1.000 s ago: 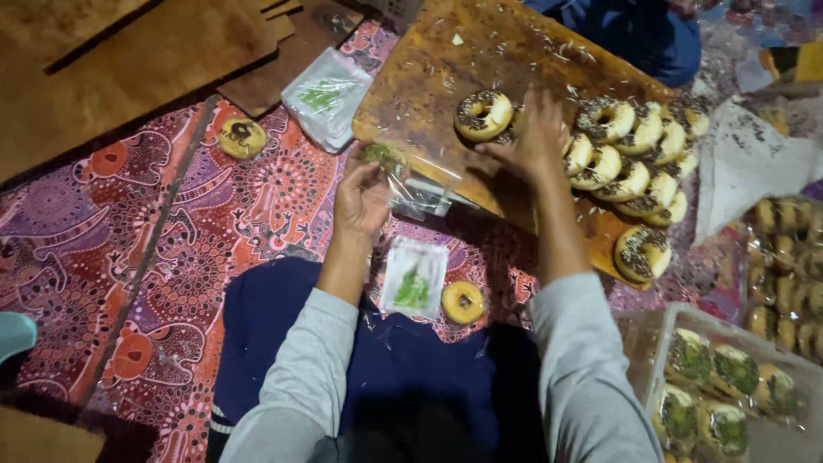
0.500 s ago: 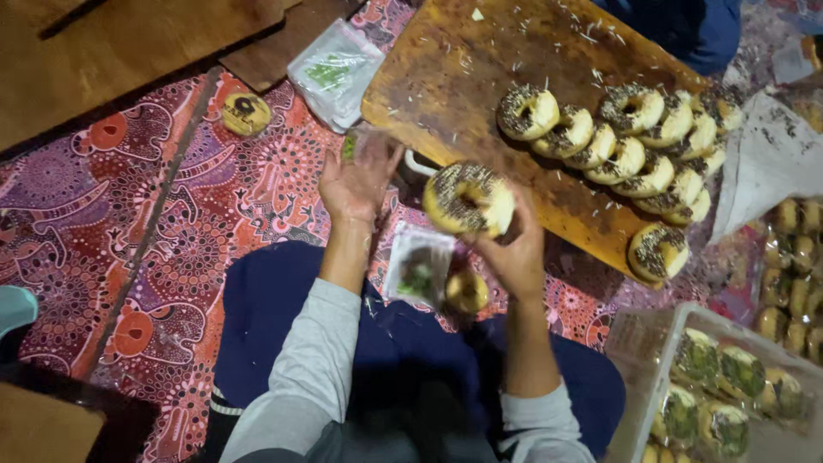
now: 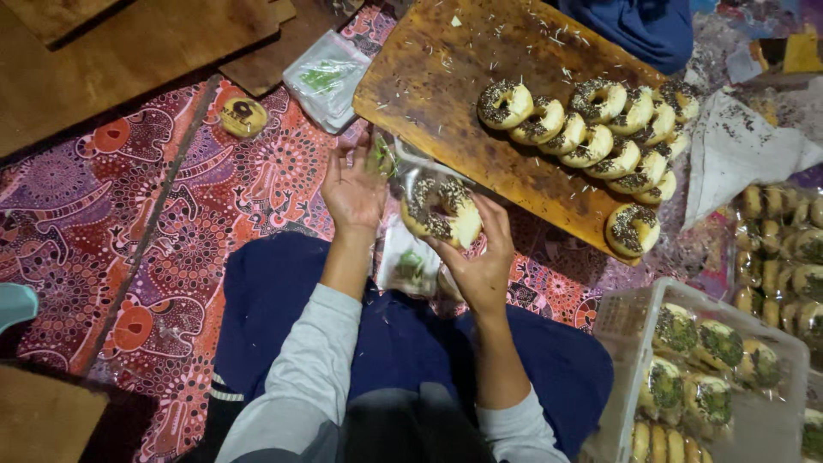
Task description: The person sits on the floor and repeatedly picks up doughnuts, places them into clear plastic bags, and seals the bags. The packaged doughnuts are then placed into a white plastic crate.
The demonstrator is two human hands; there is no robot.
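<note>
On the far left, a single doughnut (image 3: pixel 243 117) lies alone on the patterned mat (image 3: pixel 129 231), well apart from your hands, so it does not disturb you. Just right of it, a stack of clear plastic bags (image 3: pixel 328 79) lies flat at the corner of the wooden board (image 3: pixel 429 86), near your left side.

Your left hand (image 3: pixel 353 187) is open, palm up, and its fingers touch the edge of a thin clear bag (image 3: pixel 403 167); it seems you hold the mouth of the bag wide, though the plastic is hard to see. Your right hand (image 3: pixel 480 257) grips a sprinkled doughnut (image 3: pixel 441 210) from below, fingers curled around its rim, so the topping stays up and untouched. The doughnut is right at the bag.

Below your hands, another small packet (image 3: pixel 410 261) lies on your lap.

Further right, a row of sprinkled doughnuts (image 3: pixel 591 129) leans on each other on the board. At far right a clear box (image 3: pixel 617 343) holds packed ones, beside your right knee.
</note>
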